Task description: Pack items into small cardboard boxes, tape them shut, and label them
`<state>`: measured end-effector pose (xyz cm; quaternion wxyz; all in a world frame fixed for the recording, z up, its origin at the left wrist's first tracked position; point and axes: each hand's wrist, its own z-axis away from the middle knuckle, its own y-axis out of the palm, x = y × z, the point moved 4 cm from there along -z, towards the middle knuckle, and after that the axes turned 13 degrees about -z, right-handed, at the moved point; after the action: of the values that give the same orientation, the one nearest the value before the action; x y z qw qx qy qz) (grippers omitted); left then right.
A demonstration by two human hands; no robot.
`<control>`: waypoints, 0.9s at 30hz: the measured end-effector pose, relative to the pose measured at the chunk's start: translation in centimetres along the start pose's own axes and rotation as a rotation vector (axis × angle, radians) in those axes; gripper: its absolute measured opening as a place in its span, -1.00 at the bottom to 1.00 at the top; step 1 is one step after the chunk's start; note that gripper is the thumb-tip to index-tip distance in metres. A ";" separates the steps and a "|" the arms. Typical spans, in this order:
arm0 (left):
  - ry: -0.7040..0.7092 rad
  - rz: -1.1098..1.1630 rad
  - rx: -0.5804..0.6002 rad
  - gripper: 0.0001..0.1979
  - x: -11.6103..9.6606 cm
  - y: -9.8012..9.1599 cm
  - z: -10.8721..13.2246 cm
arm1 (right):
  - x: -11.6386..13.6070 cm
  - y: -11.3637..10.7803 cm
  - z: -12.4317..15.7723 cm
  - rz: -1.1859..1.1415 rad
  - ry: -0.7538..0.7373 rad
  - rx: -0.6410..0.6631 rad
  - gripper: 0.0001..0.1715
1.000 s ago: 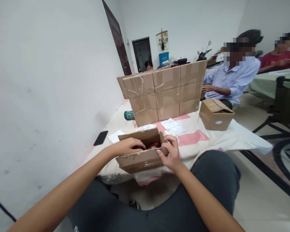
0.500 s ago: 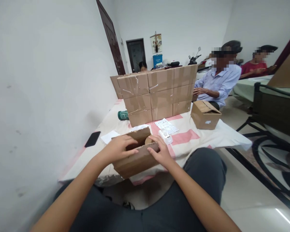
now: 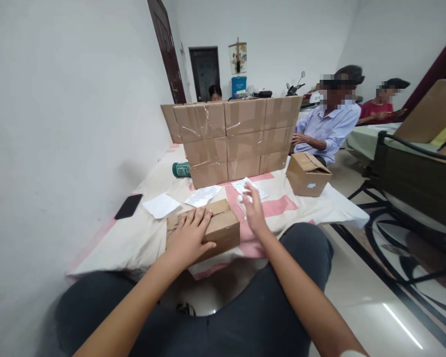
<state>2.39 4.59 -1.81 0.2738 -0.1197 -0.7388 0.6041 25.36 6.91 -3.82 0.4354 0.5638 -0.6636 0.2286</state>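
Two hands of ours are at the low table, and one brown cardboard box (image 3: 226, 229) sits in front of us, near the table's edge, on the cream cloth with pink stripes (image 3: 121, 255). Half a second ago the box was open at the top and both our hands were on its rim. Now its top flaps are folded down, and we cannot see inside. We think this means the box is shut but loose, as we see no clear tape across the top.

Our left hand (image 3: 190, 232) lies wide and flat on the lid, fingers spread, with the thumb over the near edge. It seems to be keeping the flaps down. Our right hand (image 3: 256, 212) has come off the box. It is up in the air past the right end, with its fingers apart and a little bent. It looks to hold nothing. Just by its fingers is a small white plastic thing (image 3: 240, 202), partly hidden, so we cannot tell if they touch.

Behind our box lie a blank white paper (image 3: 161, 205) and two white sheets with print, one at the left (image 3: 202, 196) and one at the right (image 3: 260, 193). Farther back stands a big wall of taped brown boxes (image 3: 245, 141). A flat black phone-like slab (image 3: 128, 206) rests at the left.
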 end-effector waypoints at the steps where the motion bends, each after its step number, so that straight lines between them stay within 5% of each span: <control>1: -0.003 -0.023 -0.016 -0.11 -0.1 0.4 -0.2 | -0.1 -1.0 -1.6 -0.059 0.069 -0.045 -0.37; 6: 0.047 0.005 -0.090 -0.21 2.2 2.0 -3.1 | -3.0 -5.1 -8.0 -0.082 0.429 -0.099 -0.30; 10: 0.034 0.034 -0.144 -0.29 4.0 2.2 -5.1 | -5.5 -6.5 -8.0 -0.018 0.536 -0.093 -0.19; 23: 0.003 -0.010 -0.372 -0.39 3.9 2.5 -4.6 | -6.5 -5.8 -6.3 0.086 0.481 0.021 -0.37; 27: 0.089 -0.040 -0.586 -0.56 3.0 2.3 -3.7 | -6.6 -5.6 -6.6 0.063 0.484 0.039 -0.37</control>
<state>1.63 9.71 -2.76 0.2713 -0.2054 -0.8712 0.3538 32.66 14.30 -6.96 0.5635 0.4799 -0.5526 0.3831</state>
